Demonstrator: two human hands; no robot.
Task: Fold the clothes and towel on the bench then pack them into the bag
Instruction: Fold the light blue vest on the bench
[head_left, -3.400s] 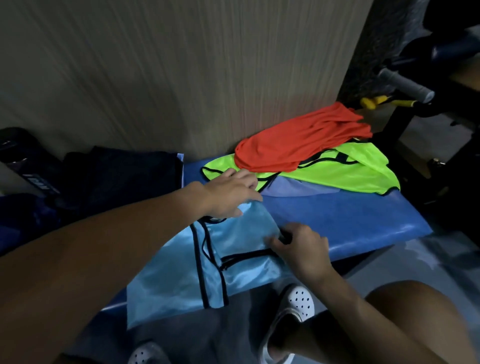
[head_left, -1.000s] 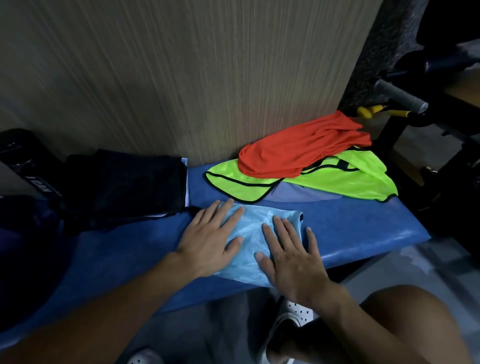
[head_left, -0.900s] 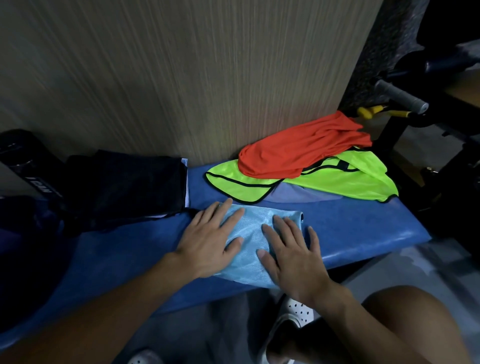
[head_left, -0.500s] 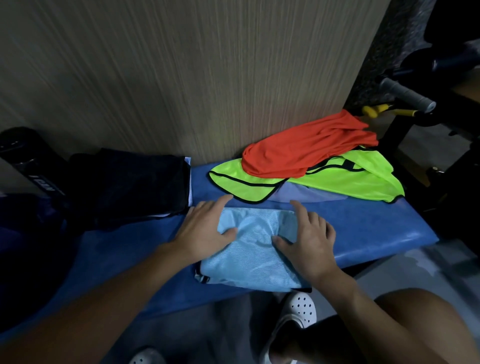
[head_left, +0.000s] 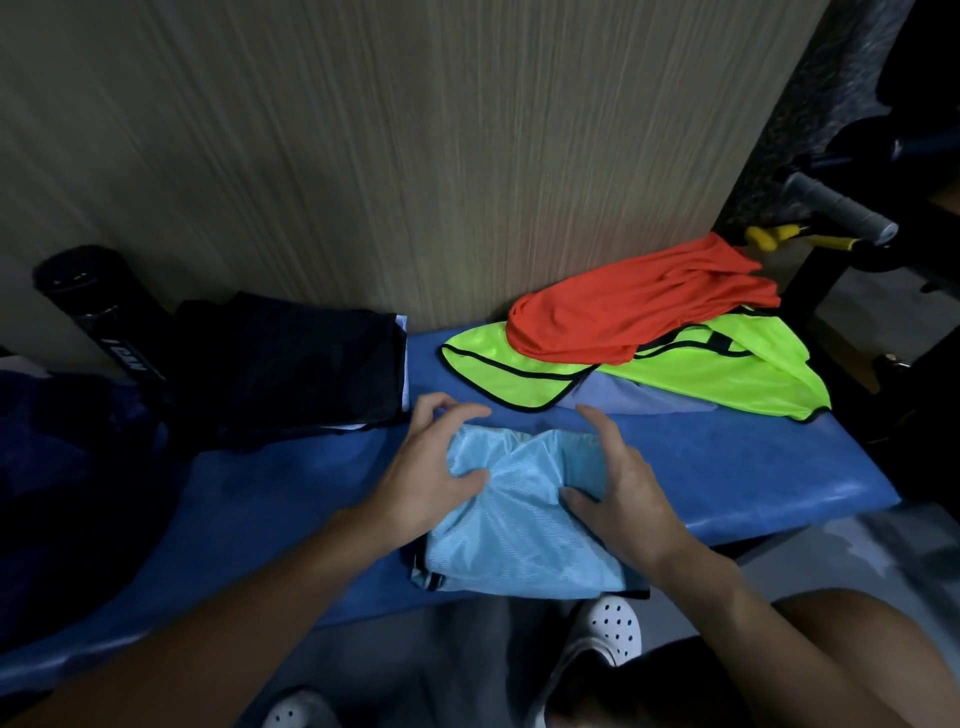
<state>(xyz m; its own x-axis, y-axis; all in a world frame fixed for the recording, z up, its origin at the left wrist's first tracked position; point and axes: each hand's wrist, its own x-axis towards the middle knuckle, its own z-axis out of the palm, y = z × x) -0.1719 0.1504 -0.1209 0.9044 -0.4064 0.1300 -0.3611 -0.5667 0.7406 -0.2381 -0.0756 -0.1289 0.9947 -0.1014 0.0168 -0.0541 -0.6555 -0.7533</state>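
While both hands lay flat on the blue bib (head_left: 519, 525) a second ago, they now curl on it; the left hand (head_left: 434, 470) grips the far left corner, thumb on top; the right hand (head_left: 621, 486) grips the far right corner the same way; the cloth now bunches up between them; the bib lies folded at the front of the bench (head_left: 753, 467); the green bib (head_left: 717, 371), red cloth (head_left: 623, 306) and dark clothes (head_left: 291, 364) have not moved.

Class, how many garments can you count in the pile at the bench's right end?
3: red garment on top, neon-green bib under it, pale blue cloth peeking out beneath. More may be hidden.
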